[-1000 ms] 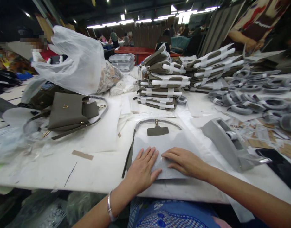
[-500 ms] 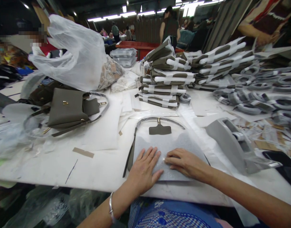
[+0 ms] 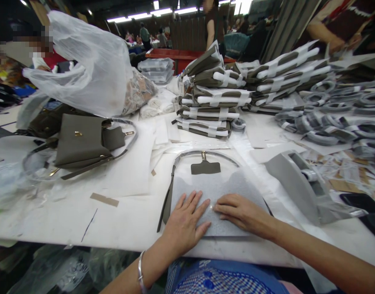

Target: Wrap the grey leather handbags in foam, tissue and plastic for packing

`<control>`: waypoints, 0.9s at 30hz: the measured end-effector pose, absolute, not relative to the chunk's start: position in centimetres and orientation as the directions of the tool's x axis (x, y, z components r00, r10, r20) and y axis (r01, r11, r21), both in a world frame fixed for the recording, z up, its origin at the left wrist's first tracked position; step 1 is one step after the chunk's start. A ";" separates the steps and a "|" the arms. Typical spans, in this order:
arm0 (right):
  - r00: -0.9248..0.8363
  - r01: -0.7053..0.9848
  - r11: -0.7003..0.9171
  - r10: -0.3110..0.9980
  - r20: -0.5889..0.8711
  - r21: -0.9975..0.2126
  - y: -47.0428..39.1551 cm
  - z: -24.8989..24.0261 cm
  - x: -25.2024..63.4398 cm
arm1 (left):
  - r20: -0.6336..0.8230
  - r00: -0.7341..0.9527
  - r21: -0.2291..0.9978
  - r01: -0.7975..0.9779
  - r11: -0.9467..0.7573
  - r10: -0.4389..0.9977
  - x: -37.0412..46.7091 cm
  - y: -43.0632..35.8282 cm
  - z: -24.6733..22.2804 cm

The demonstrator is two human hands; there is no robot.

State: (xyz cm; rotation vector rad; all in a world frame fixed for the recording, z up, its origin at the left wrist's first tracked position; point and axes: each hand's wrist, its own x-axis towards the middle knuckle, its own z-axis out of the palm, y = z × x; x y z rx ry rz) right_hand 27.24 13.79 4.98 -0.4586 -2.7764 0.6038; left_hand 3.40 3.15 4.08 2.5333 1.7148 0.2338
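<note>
A dark olive handbag lies in front of me under a translucent white sheet (image 3: 233,183). Its flap tab (image 3: 205,168) with a gold clasp and its wrapped strap (image 3: 173,173) stick out beyond the sheet. My left hand (image 3: 187,220) rests flat on the sheet, fingers spread. To its right, my right hand (image 3: 241,212) has its fingers bunched together, tips down on the sheet beside a small shiny spot (image 3: 211,207). What these fingertips hold, if anything, is hidden.
Another olive handbag (image 3: 80,141) stands at the left beside a large plastic bag (image 3: 92,61). Wrapped bags (image 3: 218,102) are stacked behind. A grey tape dispenser (image 3: 297,179), a phone (image 3: 359,200) and coiled wrapped straps (image 3: 322,134) lie at the right. Co-workers are further back.
The view has shifted slightly. My left index finger has spread away from the other fingers, toward the shiny spot. My right hand stays in nearly the same place.
</note>
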 end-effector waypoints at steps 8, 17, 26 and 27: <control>-0.920 0.258 0.886 0.347 0.183 -0.385 13.6 4.6 27.1 | 0.042 0.379 0.118 0.917 -0.381 0.925 3.7 3.5 4.6; -0.911 0.325 0.877 0.391 0.131 -0.354 13.7 5.2 26.8 | 0.009 0.417 0.124 0.901 -0.415 0.909 3.4 3.8 4.7; -0.938 0.298 0.912 0.335 0.091 -0.282 14.2 3.6 27.5 | 0.017 0.560 0.065 0.826 -0.559 0.829 1.4 4.8 3.5; -0.938 0.285 0.916 0.327 0.113 -0.282 14.4 3.1 27.6 | 0.049 0.563 0.054 0.823 -0.565 0.825 1.3 4.9 3.2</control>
